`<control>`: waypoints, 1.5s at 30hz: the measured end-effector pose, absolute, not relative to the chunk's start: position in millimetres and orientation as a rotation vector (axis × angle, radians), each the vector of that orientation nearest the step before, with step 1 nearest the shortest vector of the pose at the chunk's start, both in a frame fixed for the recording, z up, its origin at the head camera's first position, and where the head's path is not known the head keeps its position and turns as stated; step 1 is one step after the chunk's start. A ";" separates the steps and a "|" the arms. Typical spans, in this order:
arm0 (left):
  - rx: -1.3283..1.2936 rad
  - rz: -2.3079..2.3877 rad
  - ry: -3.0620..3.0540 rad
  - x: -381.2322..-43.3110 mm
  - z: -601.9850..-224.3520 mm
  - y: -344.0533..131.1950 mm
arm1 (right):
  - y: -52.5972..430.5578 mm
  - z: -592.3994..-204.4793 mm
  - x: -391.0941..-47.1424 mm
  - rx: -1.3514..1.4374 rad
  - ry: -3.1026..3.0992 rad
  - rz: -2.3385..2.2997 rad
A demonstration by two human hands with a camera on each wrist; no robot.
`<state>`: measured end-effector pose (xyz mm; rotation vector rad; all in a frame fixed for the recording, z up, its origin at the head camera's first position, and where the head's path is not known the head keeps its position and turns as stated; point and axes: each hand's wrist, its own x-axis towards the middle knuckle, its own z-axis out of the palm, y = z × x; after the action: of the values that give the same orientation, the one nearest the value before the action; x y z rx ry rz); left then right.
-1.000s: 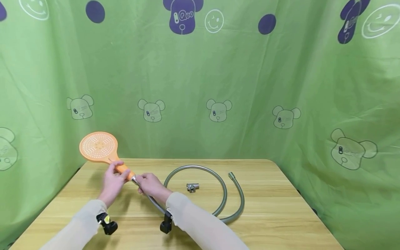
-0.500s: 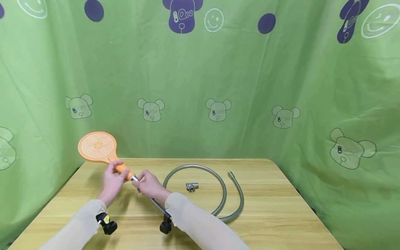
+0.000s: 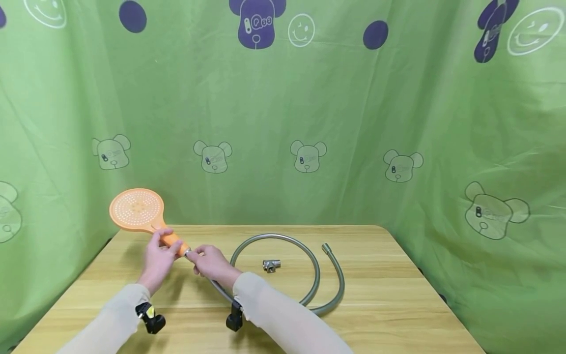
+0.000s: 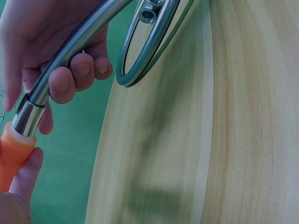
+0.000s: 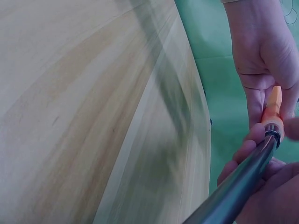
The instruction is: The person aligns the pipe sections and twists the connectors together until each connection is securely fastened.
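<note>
An orange shower head (image 3: 136, 210) is held raised at the left of the head view, its perforated face showing. My left hand (image 3: 156, 258) grips its handle between thumb and fingers. A grey shower hose (image 4: 70, 51) meets the handle's lower end through a shiny metal connector (image 4: 29, 119). Around that hose end my right hand (image 3: 214, 265) has its fingers curled, with the thumb and a finger by the connector. In the left wrist view the connector sits against the handle end; how far it is threaded on cannot be seen.
On the wooden table (image 3: 389, 305) the rest of the hose lies in a loop, its free end fitting (image 3: 326, 248) toward the back right. Inside the loop lies a small metal tee valve (image 3: 271, 265). A green patterned curtain (image 3: 265, 108) surrounds the table behind and at both sides.
My right fingers loosened from the connector, lifted apart half a second ago, and have closed back on it. The shower head has shifted very slightly left; my left hand keeps its hold.
</note>
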<state>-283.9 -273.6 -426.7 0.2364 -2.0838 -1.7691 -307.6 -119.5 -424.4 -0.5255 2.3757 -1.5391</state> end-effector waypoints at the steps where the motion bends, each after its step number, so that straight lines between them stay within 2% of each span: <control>1: 0.236 -1.771 -2.083 -283.8 -426.6 -273.7 | -119.3 -424.6 -307.6 -0.529 2.375 -1.542; 45: 0.228 -1.760 -2.036 -287.1 -425.1 -271.7 | -122.4 -426.1 -310.0 -0.567 2.492 -1.548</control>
<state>-287.1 -271.7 -425.1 0.2275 -2.0359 -1.7604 -310.0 -122.4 -426.1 -0.5666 2.4919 -1.5485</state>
